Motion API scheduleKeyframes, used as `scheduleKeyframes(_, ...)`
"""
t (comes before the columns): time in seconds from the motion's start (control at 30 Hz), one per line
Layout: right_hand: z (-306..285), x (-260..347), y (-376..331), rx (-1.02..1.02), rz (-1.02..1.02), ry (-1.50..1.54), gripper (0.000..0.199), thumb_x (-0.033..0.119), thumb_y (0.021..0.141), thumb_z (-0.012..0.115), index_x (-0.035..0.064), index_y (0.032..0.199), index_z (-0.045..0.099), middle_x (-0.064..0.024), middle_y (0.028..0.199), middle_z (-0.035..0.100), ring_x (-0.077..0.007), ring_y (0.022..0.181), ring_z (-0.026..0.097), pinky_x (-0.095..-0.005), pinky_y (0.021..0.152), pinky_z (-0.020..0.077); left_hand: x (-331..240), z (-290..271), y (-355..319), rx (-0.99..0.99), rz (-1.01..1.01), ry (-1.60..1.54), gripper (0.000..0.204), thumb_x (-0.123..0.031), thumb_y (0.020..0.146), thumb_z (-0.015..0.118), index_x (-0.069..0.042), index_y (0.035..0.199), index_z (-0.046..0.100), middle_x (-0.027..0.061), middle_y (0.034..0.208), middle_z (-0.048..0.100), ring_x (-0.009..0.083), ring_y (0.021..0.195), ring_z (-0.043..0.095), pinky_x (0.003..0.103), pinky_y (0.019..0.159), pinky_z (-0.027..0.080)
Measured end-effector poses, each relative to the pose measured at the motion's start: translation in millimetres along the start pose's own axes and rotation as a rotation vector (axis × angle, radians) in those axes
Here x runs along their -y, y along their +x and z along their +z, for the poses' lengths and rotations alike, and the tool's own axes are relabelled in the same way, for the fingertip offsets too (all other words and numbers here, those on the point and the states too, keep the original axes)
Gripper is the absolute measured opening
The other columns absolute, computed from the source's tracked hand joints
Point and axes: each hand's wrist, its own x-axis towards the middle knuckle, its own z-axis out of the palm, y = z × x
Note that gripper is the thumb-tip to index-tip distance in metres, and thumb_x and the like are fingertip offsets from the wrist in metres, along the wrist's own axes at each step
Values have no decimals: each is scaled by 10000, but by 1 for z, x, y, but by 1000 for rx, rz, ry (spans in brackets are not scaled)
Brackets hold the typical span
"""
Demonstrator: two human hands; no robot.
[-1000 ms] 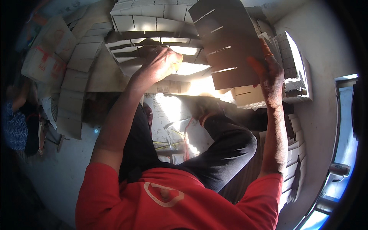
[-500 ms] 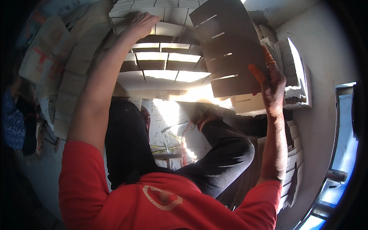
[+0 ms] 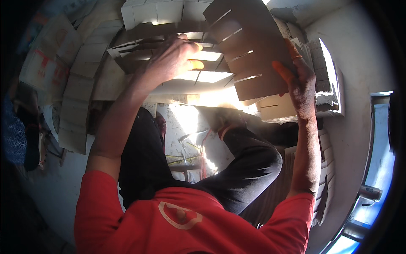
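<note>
My right hand (image 3: 299,84), with orange finger covers, grips the right edge of a slotted brown cardboard divider (image 3: 251,51). The divider is held up tilted, its row of slits facing left. My left hand (image 3: 171,61) is over a group of interlocked cardboard strips (image 3: 207,76) in front of me. Its orange-covered thumb and forefinger point right and stand apart, with nothing visible between them; the other fingers are partly hidden. Some strips lean, and strong sunlight falls across them. The divider's left edge overlaps the strips in view, and I cannot tell if they touch.
Stacked cardboard pieces (image 3: 165,12) stand at the far side. More stacks (image 3: 319,67) are against the right wall, and others (image 3: 323,178) beside my right leg. A cardboard box (image 3: 46,55) and a folded cardboard run (image 3: 76,101) are at left. My legs flank a sunlit floor with scraps.
My left hand has come nearer and to the right, from the far edge of the strips to over their middle. The strips have shifted and lean more. The held divider has tilted slightly.
</note>
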Motion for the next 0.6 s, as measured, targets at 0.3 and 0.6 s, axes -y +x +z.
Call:
scheduleKeyframes(0.3,-4,-5,8,40,-13,-78,559,72,854,672,49,1373,468,-98,1195,633,-72,702,618,-206,472,497,-7,33,-7,-77,83,-162,263,-167,775,706,9,951,622,162,866,643,320,841,604,389,749,476)
scheduleKeyframes(0.6,3,-5,4,64,63,90,611,90,874,657,127,1430,408,-76,1040,679,-72,669,609,-206,439,484,-20,40,-19,59,6,-169,107,-101,792,632,-21,760,569,166,670,575,331,616,580,417,607,458)
